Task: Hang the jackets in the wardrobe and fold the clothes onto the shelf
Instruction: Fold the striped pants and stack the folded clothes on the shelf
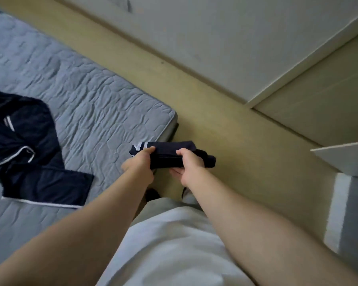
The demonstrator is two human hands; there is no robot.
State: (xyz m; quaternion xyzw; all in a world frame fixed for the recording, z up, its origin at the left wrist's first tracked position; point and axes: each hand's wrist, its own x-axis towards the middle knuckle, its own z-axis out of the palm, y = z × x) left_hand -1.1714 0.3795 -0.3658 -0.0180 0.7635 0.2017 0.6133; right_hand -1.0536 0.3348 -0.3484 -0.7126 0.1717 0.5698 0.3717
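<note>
Pale yellow flooring (pixel 221 129) runs diagonally through the view, smooth and matte, with a white flat-panelled wardrobe front (pixel 225 44) along its far side. On the left sits a grey-blue quilted mattress (pixel 85 93), its surface puckered into soft stitched cells and its corner rounded off just beside the hands.

Both arms reach forward from a light grey top. Between them is a folded navy garment with white trim (pixel 170 154), a compact, thick rectangular bundle of soft knit-looking cloth, held in the air over the floor right at the mattress corner. The left hand (pixel 141 164) grips its left end, thumb on top and fingers curled beneath, next to the white stripes. The right hand (pixel 191 167) grips the right part, thumb pressed on top and fingers wrapped under, with a dark end of cloth poking out past the knuckles.

Well apart from them, a second navy garment with thin white piping (pixel 33 149) lies spread and rumpled on the mattress, one flat squared panel edged in white pointing toward the person.

At right, a white board edge (pixel 343 155) juts into view, its shape blurred.
</note>
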